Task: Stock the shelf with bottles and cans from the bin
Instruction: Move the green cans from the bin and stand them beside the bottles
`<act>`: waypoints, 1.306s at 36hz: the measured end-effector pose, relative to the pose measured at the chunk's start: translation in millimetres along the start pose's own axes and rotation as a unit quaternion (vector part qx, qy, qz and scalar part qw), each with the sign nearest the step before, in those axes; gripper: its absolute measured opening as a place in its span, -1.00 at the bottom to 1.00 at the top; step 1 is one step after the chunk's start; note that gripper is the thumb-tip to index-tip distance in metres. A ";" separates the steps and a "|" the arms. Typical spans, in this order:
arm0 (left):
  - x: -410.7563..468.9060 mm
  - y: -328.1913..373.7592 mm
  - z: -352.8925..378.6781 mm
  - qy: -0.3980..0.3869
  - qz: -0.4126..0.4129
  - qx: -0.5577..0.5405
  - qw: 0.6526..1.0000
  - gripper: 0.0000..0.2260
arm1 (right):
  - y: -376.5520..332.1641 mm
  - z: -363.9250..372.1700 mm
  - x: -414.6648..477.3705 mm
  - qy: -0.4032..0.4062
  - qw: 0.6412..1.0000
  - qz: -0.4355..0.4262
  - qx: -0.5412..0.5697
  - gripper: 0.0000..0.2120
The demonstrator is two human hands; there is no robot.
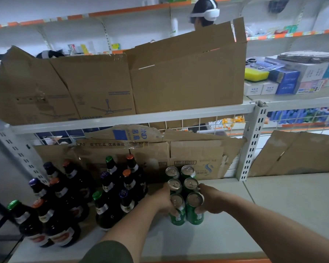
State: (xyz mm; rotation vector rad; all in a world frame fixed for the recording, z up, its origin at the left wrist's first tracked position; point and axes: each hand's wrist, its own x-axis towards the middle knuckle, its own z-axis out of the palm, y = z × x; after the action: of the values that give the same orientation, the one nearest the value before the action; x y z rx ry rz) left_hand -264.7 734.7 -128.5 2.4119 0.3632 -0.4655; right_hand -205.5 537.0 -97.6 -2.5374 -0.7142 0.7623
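The pale grey shelf board point(226, 234) runs across the lower frame. At lower centre stand six green cans point(186, 194), two abreast and three deep, packed so they touch. Just left of them is a crowd of dark bottles point(68, 202), all upright with orange, purple and green caps, spreading to the lower left edge. Behind both, flattened cardboard point(196, 158) leans against the wire back. At right, another cardboard sheet point(296, 154) stands on the neighbouring board. On the tier above, big cardboard boxes point(186, 76) sit side by side.
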 end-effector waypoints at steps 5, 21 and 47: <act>0.0 0.1 1.1 0.000 0.000 0.016 1.000 0.03 | -0.5 0.5 -0.3 -0.001 1.000 -0.002 0.003 -0.35; -16.9 27.9 -23.0 -0.023 -0.051 0.086 0.995 0.06 | 18.9 -10.3 1.3 -0.041 0.999 -0.009 -0.006 -0.04; -7.0 241.3 65.6 -0.044 0.141 0.138 0.979 -0.28 | 178.0 -87.4 -127.3 0.189 0.977 0.079 0.062 -0.55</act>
State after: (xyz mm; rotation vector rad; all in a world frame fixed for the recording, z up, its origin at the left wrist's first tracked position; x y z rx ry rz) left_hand -197.5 510.0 -41.8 2.6454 -0.0896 -0.5183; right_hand -182.1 304.3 -68.4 -2.5394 -0.3322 0.3379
